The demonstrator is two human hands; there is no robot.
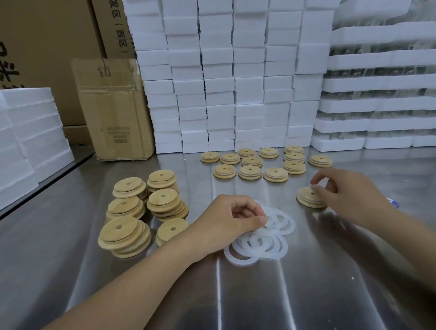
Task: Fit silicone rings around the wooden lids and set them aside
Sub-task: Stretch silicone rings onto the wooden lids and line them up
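Two hands: left hand (pixel 230 222) and right hand (pixel 346 195), both low over the counter (pixel 271 302).
Left fingers (pixel 256 220): clamped, thumb to forefinger, on one silicone ring (pixel 267 223) atop the ring pile (pixel 258 249) beneath them.
Right fingers (pixel 320 191): curled, pinched on a wooden lid (pixel 306 199) lying under them.
Bare stacks (pixel 143 210): stood left of the left fingers.
Ringed lids (pixel 250 171): lay beyond both sets of fingers.
Likely needed: one ring peeled clear of its neighbours, then stretched evenly round the lid, untwisted.

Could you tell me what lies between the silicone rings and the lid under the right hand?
Nothing: the head view shows bare steel table between rings and lid.
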